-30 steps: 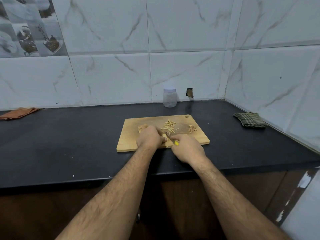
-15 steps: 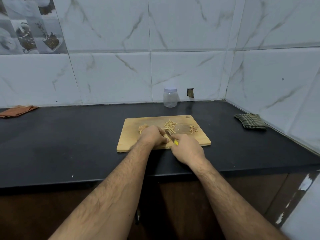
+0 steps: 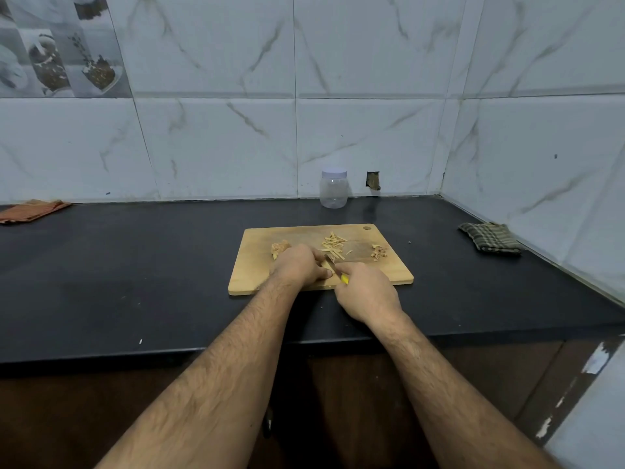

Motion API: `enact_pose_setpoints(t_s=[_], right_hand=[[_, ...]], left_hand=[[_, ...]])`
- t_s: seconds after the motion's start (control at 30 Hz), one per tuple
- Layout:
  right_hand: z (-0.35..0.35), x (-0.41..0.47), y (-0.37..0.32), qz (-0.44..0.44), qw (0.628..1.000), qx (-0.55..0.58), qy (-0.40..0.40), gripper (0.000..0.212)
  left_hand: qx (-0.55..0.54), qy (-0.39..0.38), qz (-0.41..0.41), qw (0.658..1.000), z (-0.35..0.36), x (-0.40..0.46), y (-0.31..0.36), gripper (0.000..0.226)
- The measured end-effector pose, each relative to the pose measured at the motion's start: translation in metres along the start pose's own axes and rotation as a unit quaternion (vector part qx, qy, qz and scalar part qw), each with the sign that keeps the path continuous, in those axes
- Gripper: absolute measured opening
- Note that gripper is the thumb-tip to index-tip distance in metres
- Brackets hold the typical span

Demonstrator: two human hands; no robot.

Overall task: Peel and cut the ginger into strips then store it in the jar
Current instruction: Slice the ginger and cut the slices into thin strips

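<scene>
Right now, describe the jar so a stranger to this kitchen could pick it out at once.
Start at the wooden cutting board in the middle of the black counter and look straight past its far edge to the tiled back wall. There, just left of a small hole in the tiles, stands the jar. It is the only upright container on the counter: clear, apparently empty, with a pale lid.

So the count: one cutting board (image 3: 270, 265), one lidded jar (image 3: 333, 189) by the table's back edge, one yellow-handled knife (image 3: 338, 270), two cloths, orange (image 3: 32, 210) far left, checked (image 3: 490, 238) far right, two hands, left (image 3: 299, 265) and right (image 3: 367, 291).
</scene>
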State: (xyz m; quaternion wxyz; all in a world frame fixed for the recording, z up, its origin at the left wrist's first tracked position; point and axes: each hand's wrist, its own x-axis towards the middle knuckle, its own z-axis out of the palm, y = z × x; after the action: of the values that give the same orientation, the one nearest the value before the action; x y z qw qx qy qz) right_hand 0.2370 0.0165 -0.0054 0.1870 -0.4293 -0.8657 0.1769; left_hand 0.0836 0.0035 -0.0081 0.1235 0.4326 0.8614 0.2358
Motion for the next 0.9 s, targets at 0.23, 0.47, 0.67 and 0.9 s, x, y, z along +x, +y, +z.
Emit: enact_pose_setpoints(t_s=[0.23, 0.47, 0.67, 0.9], right_hand=[[-0.001, 0.0, -0.001, 0.003, 1.0, 0.003, 0.0, 0.048], [-0.001, 0.001, -0.003, 0.011, 1.0, -0.008, -0.014, 0.049], [-0.006, 0.003, -0.009, 0.009, 0.999, -0.027, -0.037, 0.047], [-0.01, -0.01, -0.001, 0.013, 0.998, -0.022, -0.056, 0.049]], left_hand=[[-0.002, -0.005, 0.008, 1.0, -0.001, 0.0, 0.0, 0.042], [-0.005, -0.01, 0.003, 1.0, -0.002, 0.003, -0.001, 0.046], [-0.005, -0.007, -0.001, 1.0, -0.001, 0.004, -0.001, 0.045], [-0.006, -0.001, -0.01, 1.0, -0.001, 0.005, -0.001, 0.041]])
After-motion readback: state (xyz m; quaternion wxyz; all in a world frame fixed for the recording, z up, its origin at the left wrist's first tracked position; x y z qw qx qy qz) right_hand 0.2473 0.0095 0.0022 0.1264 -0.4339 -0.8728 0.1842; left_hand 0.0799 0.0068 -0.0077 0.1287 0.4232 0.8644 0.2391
